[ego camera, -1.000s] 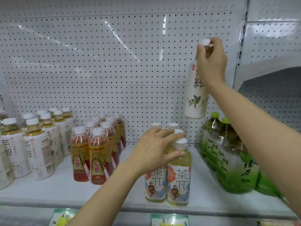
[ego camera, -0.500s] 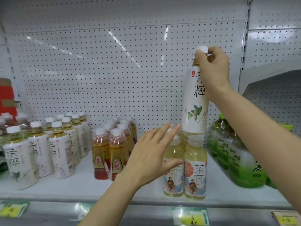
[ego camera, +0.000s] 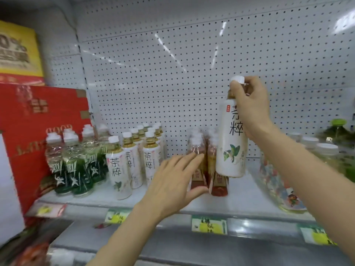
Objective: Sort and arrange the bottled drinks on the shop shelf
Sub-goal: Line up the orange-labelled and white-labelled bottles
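My right hand (ego camera: 249, 106) grips the neck of a white-labelled tea bottle (ego camera: 231, 143) and holds it in the air above the shelf (ego camera: 240, 200), in front of the red drink bottles (ego camera: 217, 181). My left hand (ego camera: 172, 185) is open with fingers spread, right by the leftmost red bottle; whether it touches is unclear. A group of matching white tea bottles (ego camera: 132, 160) stands left of the red ones. Green-labelled clear bottles (ego camera: 76, 166) stand further left. Pale bottles with orange-patterned labels (ego camera: 276, 179) stand at the right, partly behind my right arm.
Red and yellow cartons (ego camera: 38, 120) are stacked at the left end. Large green bottles (ego camera: 340, 135) sit at the far right. A white pegboard (ego camera: 172, 73) backs the shelf. Price tags (ego camera: 209, 224) line its front edge.
The view has swung left. My right hand has carried the white tea bottle leftward, from above the orange-patterned bottles to the red ones. My left hand left the orange-patterned bottles and opened by the red ones.
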The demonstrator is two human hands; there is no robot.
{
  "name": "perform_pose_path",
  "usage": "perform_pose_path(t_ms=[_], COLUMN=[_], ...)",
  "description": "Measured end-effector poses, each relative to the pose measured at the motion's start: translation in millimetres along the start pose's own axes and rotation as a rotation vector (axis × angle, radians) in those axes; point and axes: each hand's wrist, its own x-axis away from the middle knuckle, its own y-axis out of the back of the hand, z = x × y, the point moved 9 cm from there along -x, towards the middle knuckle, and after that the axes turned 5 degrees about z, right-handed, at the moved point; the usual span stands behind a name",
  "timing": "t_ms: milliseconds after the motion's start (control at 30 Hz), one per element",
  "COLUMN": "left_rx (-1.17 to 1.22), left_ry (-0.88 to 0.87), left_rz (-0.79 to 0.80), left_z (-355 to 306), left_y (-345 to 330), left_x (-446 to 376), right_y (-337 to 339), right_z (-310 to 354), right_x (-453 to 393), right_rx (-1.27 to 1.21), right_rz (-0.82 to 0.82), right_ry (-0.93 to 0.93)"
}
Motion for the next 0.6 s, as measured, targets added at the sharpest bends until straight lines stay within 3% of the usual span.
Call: perform_pose_path(t_ms=[333, 433, 533, 600], left_rx=[0.022, 0.107, 0.243, 0.380], left_ry=[0.149, 0.280, 0.525, 0.681], left_rz=[0.079, -0.030, -0.233, -0.251], left_z=[110.2, 141.1, 183.4, 209.0], left_y=[-34.6, -42.7, -43.4, -48.4], left_x=[54.3, 72.2, 99.0, 110.5], right_y=[-133.8, -171.6, -200.6, -218.2], right_z=[-24.2, -41.4, -61.0, -73.1], right_x=[59.1, 79.7, 97.7, 107.4], right_rx=[-0.009, 0.035, 0.065, 0.095], right_rz=[0.150, 0.208, 0.233, 0.243], right_ry=[-0.004, 0.047, 0.079, 0.103])
